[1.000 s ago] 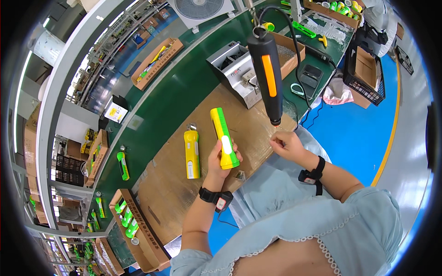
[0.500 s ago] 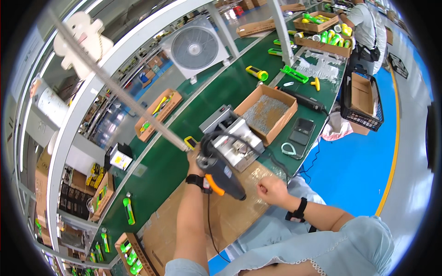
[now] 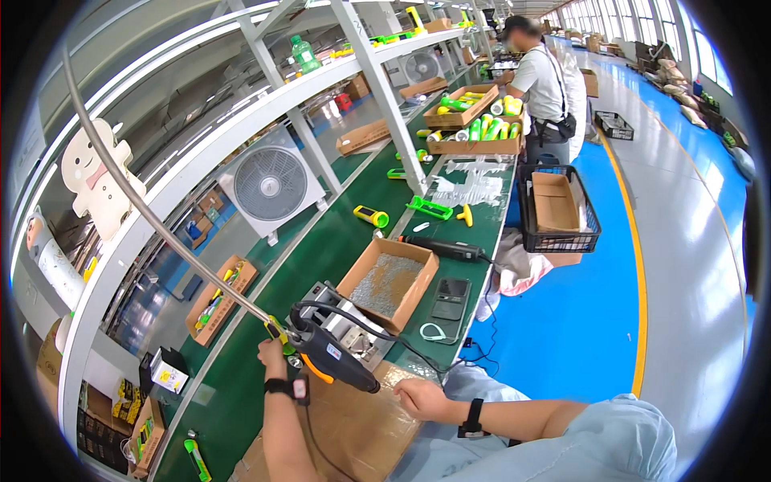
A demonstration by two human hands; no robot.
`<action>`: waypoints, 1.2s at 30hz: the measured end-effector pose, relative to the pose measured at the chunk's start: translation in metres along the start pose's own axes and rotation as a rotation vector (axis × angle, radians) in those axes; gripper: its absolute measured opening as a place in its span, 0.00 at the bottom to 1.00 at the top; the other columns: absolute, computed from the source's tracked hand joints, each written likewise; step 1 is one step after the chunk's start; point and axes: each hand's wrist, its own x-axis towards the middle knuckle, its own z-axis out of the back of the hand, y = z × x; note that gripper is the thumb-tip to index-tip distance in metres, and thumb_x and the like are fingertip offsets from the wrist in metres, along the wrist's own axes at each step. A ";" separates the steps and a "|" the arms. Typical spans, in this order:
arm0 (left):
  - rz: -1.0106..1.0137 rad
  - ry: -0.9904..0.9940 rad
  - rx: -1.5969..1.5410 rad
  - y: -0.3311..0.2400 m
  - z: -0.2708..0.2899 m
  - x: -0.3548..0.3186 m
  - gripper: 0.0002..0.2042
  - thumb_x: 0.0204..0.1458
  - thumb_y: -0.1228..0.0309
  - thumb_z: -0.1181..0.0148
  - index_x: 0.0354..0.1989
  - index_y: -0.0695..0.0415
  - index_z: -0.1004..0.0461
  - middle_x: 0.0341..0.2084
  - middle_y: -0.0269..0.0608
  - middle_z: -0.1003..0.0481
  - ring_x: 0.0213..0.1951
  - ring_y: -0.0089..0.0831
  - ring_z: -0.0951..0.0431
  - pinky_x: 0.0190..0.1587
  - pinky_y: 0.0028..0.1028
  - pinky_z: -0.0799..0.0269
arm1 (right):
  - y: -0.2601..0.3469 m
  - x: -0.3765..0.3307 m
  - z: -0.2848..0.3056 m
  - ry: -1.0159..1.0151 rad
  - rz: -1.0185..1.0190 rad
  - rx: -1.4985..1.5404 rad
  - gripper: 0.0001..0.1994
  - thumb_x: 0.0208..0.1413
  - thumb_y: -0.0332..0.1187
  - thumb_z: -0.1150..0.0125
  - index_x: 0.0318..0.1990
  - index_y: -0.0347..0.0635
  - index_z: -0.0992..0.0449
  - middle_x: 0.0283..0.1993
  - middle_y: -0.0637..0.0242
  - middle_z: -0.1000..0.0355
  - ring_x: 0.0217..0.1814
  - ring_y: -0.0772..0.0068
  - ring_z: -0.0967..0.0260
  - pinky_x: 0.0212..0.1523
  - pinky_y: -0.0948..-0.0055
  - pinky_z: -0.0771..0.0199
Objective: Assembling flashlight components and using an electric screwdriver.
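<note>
A black electric screwdriver (image 3: 336, 357) with an orange lever hangs at a slant over the front of the bench. Just left of it, my left hand (image 3: 271, 352) is closed around a small yellow-green part (image 3: 278, 331), partly hidden by the screwdriver. A round clear-and-silver piece shows beside those fingers. My right hand (image 3: 422, 399) is curled close to the screwdriver's lower tip, and whatever its fingers hold is hidden. Beyond the screwdriver stands a grey metal machine (image 3: 353, 337) with a black cable looping over it. An open cardboard box (image 3: 428, 269) full of small grey screws adjoins the machine.
Right of the box lie a black phone (image 3: 451, 299), a pale ring and another black electric screwdriver (image 3: 444, 248). Flat cardboard (image 3: 345, 426) covers the bench front. A long metal hose (image 3: 173, 249) crosses at left. Farther back, a person (image 3: 540, 84) stands by boxes of yellow-green flashlights (image 3: 490, 128).
My view has swung up and to the right, showing more of the aisle and the person at the back. My right hand is slightly closer to the screwdriver's tip.
</note>
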 end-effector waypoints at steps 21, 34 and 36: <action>-0.600 0.542 0.662 -0.024 0.203 -0.352 0.18 0.43 0.70 0.41 0.46 0.52 0.27 0.45 0.54 0.31 0.43 0.52 0.28 0.42 0.40 0.30 | 0.100 0.099 0.023 -0.029 0.006 0.495 0.28 0.40 0.30 0.31 0.51 0.36 0.36 0.36 0.65 0.29 0.36 0.77 0.31 0.38 0.77 0.30; -0.984 0.536 0.289 0.023 0.181 -0.340 0.26 0.29 0.60 0.27 0.40 0.53 0.26 0.41 0.45 0.33 0.46 0.45 0.34 0.47 0.39 0.38 | 0.117 0.152 0.036 -0.048 0.014 0.653 0.20 0.40 0.34 0.27 0.38 0.36 0.30 0.27 0.68 0.30 0.24 0.79 0.31 0.29 0.78 0.30; -0.962 0.573 0.245 0.028 0.178 -0.339 0.25 0.30 0.59 0.27 0.40 0.53 0.26 0.40 0.44 0.32 0.44 0.44 0.33 0.46 0.38 0.38 | 0.117 0.165 0.030 -0.117 0.072 0.714 0.17 0.43 0.32 0.29 0.35 0.36 0.31 0.26 0.67 0.30 0.24 0.77 0.31 0.29 0.77 0.29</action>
